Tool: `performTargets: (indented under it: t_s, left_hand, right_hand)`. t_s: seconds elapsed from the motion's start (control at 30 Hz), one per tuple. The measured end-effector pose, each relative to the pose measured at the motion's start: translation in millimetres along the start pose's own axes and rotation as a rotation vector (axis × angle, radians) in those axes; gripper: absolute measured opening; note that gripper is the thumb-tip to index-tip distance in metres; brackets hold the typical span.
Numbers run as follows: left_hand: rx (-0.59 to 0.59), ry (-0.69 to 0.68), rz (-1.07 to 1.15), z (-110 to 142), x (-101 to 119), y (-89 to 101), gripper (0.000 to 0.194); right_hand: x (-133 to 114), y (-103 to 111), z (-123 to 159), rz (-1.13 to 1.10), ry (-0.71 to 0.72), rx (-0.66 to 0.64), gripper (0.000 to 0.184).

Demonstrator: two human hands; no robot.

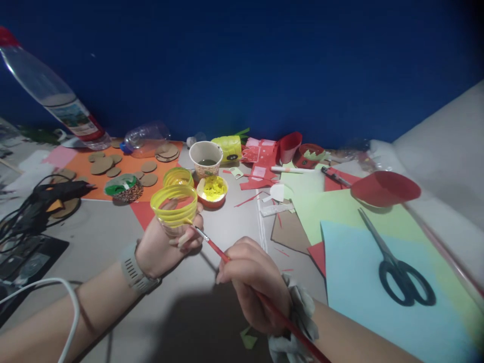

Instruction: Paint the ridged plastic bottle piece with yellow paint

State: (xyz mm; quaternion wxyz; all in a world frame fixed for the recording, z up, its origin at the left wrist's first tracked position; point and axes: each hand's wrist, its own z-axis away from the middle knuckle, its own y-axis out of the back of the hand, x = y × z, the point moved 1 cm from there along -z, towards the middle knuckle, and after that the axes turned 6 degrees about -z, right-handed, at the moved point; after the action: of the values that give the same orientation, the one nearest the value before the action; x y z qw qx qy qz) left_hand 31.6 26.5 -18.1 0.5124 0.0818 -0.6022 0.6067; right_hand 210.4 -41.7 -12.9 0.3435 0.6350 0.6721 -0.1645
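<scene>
My left hand is closed around a clear plastic cup whose upper part carries yellow paint bands. In my right hand is a red-handled paintbrush, pinched between the fingers. The brush tip touches the cup's side near the lower edge of the yellow. Just beyond the cup sits a small dish of yellow paint, with another yellow-banded clear cup to its left. Behind them stands a paper cup with dark liquid in it.
Black-handled scissors lie on blue paper at the right. A tall plastic bottle leans at the far left, above cardboard discs on orange paper. A green-paint dish and black cables are also left.
</scene>
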Motion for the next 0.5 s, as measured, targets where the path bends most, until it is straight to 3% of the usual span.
performTargets:
  t_s: [0.17,0.5]
  left_hand:
    - [-0.005,-0.02,-0.001,0.2,0.5,0.3,0.023]
    - [0.004,-0.036,-0.016,-2.5,-5.8,0.7,0.021]
  right_hand:
    - [-2.8,1.0,-0.7,0.012,-0.001,0.038,0.019]
    - [1.1,-3.1,1.8,0.018,0.0,-0.073,0.015]
